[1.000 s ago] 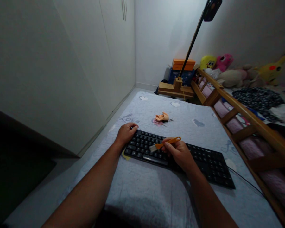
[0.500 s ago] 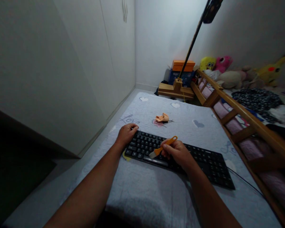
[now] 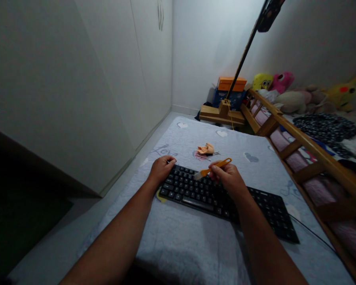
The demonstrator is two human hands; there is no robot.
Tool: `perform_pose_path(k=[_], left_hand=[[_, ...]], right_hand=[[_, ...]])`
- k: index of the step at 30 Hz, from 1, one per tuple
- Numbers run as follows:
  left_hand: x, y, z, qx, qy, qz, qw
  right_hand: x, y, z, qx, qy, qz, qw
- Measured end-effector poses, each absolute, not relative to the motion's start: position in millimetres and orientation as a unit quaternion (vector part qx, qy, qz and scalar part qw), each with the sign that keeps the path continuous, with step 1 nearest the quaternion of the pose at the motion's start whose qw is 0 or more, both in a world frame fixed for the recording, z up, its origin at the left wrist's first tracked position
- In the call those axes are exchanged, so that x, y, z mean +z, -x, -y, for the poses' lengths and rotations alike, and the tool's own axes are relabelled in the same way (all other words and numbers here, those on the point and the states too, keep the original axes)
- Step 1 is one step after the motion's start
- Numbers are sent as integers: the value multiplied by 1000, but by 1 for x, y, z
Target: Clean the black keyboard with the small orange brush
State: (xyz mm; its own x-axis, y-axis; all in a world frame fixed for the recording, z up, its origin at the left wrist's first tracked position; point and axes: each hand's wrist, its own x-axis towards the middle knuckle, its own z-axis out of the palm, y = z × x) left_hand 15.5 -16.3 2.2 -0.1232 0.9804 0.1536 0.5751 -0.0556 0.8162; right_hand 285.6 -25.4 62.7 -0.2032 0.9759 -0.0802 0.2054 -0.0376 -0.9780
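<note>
A black keyboard (image 3: 192,188) lies on the pale blue patterned bedspread (image 3: 178,233). My left hand (image 3: 162,170) grips its far left corner, fingers closed over the edge. In my right hand (image 3: 228,178) is a small brush with an orange handle (image 3: 224,162), pinched between thumb and fingers. The brush's pale bristles (image 3: 197,175) point left, over the upper rows of keys; whether they touch the keys I cannot tell. My right hand and forearm cover part of the keyboard's right half.
Beyond the keyboard lies an orange pouch-like item (image 3: 206,149) with thin metal tools by it. A cable (image 3: 311,232) runs off to the right. A wooden bed rail (image 3: 311,142) borders the right side, a white wardrobe (image 3: 118,79) the left. A lamp-like pole (image 3: 245,51) stands behind.
My right hand has moved the brush away from me, from near the space bar up to the upper key rows. My left hand stays on the keyboard's corner. The view has shifted slightly.
</note>
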Motion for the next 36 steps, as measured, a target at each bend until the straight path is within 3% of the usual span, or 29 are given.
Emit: perform_pose_path(k=[4, 7, 12, 16, 21, 24, 30, 33, 36], left_hand=[[3, -16, 17, 394, -610, -638, 256], [2, -16, 17, 397, -613, -633, 256], [0, -16, 17, 401, -608, -635, 259], [1, -16, 16, 401, -602, -639, 263], [3, -17, 17, 413, -595, -637, 265], [3, -18, 17, 433, -574, -642, 265], [4, -19, 16, 467, -547, -645, 257], [4, -19, 14, 481, -542, -639, 259], [3, -19, 14, 483, -539, -636, 268]], right_hand=[[65, -282, 33, 593, 454, 620, 241], [65, -278, 31, 579, 448, 651, 202], [65, -276, 16, 489, 471, 695, 236], [65, -275, 6, 423, 511, 678, 317], [64, -275, 6, 443, 520, 612, 398], [67, -276, 11, 529, 479, 598, 365], [74, -270, 21, 631, 392, 642, 190], [70, -267, 19, 598, 400, 669, 188], [65, -266, 14, 520, 450, 679, 259]])
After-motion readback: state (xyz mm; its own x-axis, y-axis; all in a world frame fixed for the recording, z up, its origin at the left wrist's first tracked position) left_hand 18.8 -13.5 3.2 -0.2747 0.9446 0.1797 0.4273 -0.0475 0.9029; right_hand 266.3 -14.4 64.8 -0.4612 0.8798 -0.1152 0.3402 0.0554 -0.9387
